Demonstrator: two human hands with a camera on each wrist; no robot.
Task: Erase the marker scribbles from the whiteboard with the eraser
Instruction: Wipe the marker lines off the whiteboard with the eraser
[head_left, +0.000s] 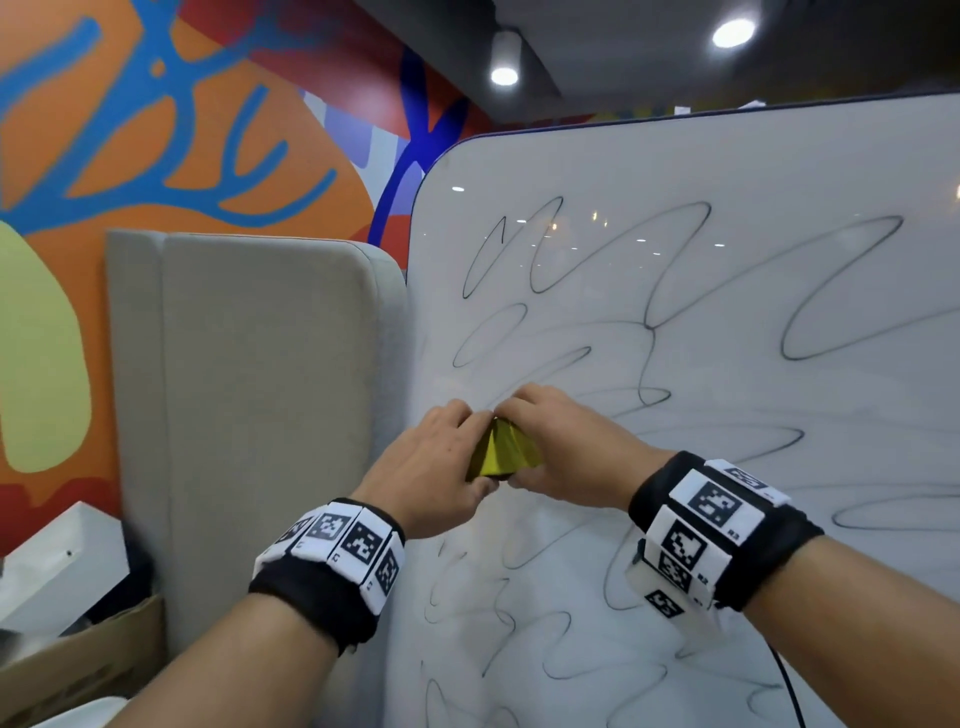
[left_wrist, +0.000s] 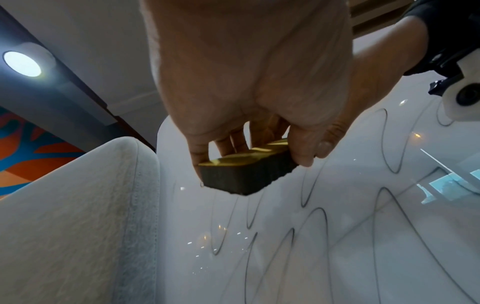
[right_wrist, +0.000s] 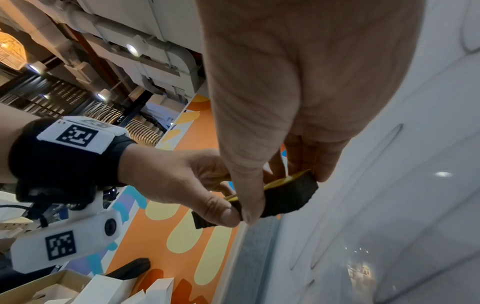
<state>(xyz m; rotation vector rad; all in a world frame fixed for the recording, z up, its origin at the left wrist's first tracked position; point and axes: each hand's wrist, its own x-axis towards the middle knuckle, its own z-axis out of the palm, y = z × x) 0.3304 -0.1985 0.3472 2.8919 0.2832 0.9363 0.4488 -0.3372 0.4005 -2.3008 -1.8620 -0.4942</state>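
Note:
The eraser, yellow-backed with a dark felt pad, is held just in front of the whiteboard near its left edge. My left hand grips its left end and my right hand grips its right end, fingers curled round it. From the right wrist view the eraser is pinched by both thumbs, felt side toward the board. Black marker scribbles loop over most of the board. Whether the felt touches the board I cannot tell.
A grey padded partition stands directly left of the board. Behind it is an orange and blue painted wall. Cardboard boxes sit low at the left. A black cable hangs by my right forearm.

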